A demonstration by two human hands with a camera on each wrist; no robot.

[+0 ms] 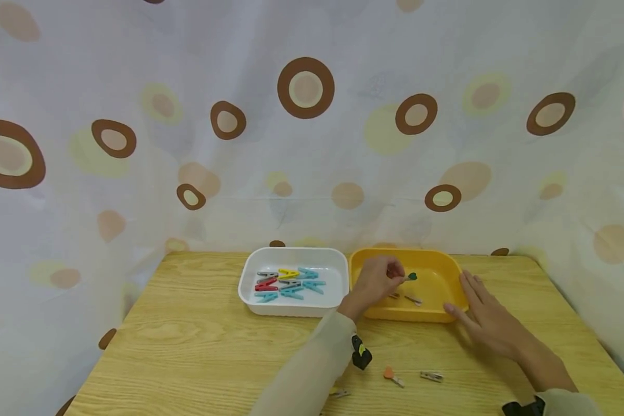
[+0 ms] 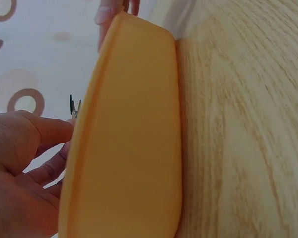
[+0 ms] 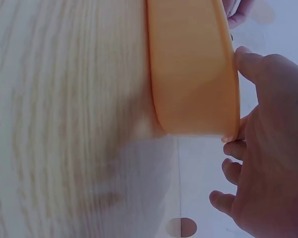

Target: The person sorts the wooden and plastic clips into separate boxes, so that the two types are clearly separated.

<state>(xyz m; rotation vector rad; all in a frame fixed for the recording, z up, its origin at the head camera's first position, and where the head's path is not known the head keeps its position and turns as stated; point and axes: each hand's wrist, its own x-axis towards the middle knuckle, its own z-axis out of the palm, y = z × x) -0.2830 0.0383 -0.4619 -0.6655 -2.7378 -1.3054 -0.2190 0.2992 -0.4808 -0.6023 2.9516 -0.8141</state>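
My left hand (image 1: 377, 280) is over the yellow tray (image 1: 449, 267), pinching a small wooden clothespin (image 1: 411, 277) with a dark green heart on it. Its green tip (image 2: 72, 105) pokes up past the tray rim in the left wrist view. A wooden clothespin (image 1: 413, 300) lies on the tray floor, with another partly hidden beside the left hand. My right hand (image 1: 494, 320) rests at the tray's near right corner, thumb on the near rim and fingers extended along the right side. In the right wrist view the right thumb (image 3: 251, 64) touches the rim.
To the left stands a white tray (image 1: 338, 289) with several plastic clothespins (image 1: 291, 283) in blue, red, yellow and grey. On the wooden table (image 1: 187, 346) lie an orange-heart clothespin (image 1: 393, 377), a plain one (image 1: 431, 376) and one beside the left sleeve (image 1: 340, 393). A patterned curtain (image 1: 317, 173) hangs behind.
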